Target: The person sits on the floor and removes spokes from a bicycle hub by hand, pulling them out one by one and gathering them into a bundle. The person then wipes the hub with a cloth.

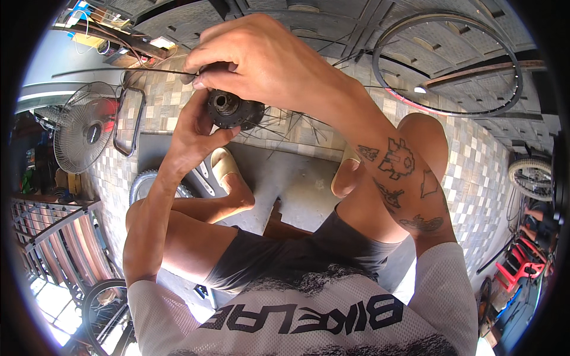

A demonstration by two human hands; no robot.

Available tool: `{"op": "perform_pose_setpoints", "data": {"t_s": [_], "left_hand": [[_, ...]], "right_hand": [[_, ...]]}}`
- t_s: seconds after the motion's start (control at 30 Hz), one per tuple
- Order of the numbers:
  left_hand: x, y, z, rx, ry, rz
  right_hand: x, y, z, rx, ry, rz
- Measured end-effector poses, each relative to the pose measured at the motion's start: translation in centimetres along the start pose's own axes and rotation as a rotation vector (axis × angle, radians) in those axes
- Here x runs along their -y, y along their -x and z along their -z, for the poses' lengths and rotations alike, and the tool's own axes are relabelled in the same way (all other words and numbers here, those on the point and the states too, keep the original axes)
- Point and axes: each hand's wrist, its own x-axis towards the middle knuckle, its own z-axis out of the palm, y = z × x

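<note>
My left hand (193, 136) is closed around a black bicycle hub (252, 111), raised in front of me with its axle end facing me. Above it, my right hand (255, 56) pinches a thin dark spoke (124, 70) between thumb and fingertips, close to the hub's upper left side. The spoke stretches far out to the left. Several other thin spokes (309, 123) fan out below and to the right of the hub. The right hand covers the upper part of the hub, so I cannot tell whether the pinched spoke passes through its flange.
A bare bicycle rim (380, 59) stands at the upper right. A wire-caged fan (89, 127) is at the left beside a black metal frame (130, 121). A tyre (145, 181) lies by my left leg. A red chair (519, 264) and a wheel (531, 178) are at far right.
</note>
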Motion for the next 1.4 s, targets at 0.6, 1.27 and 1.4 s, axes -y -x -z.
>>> {"op": "perform_pose_setpoints", "data": {"t_s": [0.6, 1.27, 1.4], "left_hand": [[-0.2, -0.2, -0.2, 0.041, -0.090, 0.067], [-1.6, 0.0, 0.4, 0.045, -0.119, -0.180], [-1.9, -0.3, 0.7, -0.054, -0.072, -0.190]], "right_hand": [[0.8, 0.9, 1.3, -0.074, 0.095, -0.023], [-0.9, 3.8, 3.4, 0.525, -0.006, -0.444], [-0.2, 5.0, 0.9, 0.367, -0.064, -0.455]]}}
